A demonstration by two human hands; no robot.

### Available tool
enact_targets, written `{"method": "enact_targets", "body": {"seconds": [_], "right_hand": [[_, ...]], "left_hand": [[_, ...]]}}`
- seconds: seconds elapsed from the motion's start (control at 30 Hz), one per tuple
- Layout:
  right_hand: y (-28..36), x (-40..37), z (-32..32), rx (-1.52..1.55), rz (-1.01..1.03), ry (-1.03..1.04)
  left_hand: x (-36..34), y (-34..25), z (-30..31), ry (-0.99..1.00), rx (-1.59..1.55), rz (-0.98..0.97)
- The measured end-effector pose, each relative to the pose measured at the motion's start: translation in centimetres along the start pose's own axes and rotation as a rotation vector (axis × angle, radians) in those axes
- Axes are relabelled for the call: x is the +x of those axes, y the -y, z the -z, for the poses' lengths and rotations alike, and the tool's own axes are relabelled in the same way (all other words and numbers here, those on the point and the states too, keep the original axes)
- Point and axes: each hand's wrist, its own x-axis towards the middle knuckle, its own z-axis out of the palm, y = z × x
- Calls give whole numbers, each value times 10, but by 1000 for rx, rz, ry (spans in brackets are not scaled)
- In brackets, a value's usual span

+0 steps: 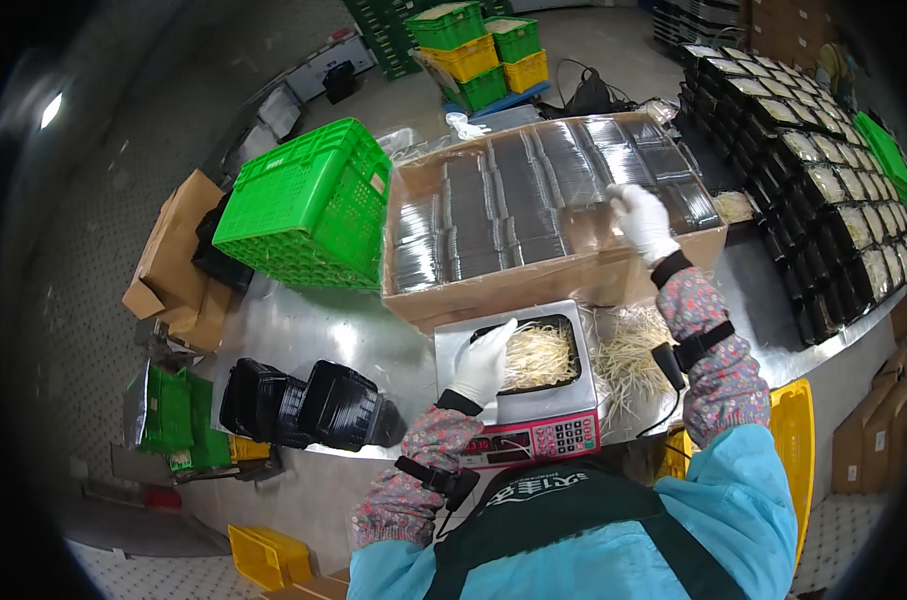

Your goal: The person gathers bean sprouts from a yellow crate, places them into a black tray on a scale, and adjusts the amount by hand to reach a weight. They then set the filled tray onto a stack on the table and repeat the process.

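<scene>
A black plastic tray (578, 372) filled with pale bean sprouts (539, 357) rests on the plate of a red-fronted digital scale (564, 436). My left hand (481, 367), in a white glove, is closed at the tray's left edge, covering part of it; the thumb is hidden. Over the front right of a big cardboard box (474, 305), my gloved right hand (642, 222) pinches what looks like a clear plastic lid (589, 225). Rows of stacked clear lids (524, 195) fill that box. Loose sprouts (629, 365) lie in a heap right of the scale.
Nested black trays (339, 405) lie at the table's left front. A green crate (304, 195) stands left of the box. Many filled trays (824, 185) are piled at the right. A yellow crate (794, 440) sits beside my right arm, below the table.
</scene>
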Motion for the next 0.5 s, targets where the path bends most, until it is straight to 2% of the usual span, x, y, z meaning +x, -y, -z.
{"method": "enact_targets", "body": {"seconds": [0.03,0.1,0.13,0.23,0.3,0.4,0.43,0.47,0.5], "right_hand": [[4,0,14,64,32,-93],[10,-4,36,505,-137,-102],[25,-9,55,805,-239,-26],[73,-34,96,1080,-370,165],[99,-63,94,1201,-364,336],[129,-116,78,1240,-456,560],[133,-135,69,1247,-471,609],[131,-152,64,1078,-339,592],[128,-161,60,940,-289,617]], "left_hand": [[0,-4,9,-28,-25,19],[-3,-2,31,-59,-73,87],[-3,-6,39,-160,-248,182],[2,-34,75,-370,-755,374],[0,-47,81,-446,-1136,324],[-18,-59,82,-218,-1020,423],[-30,-58,77,-181,-889,548],[-45,-58,69,-198,-890,543],[-57,-54,59,-213,-891,536]]}}
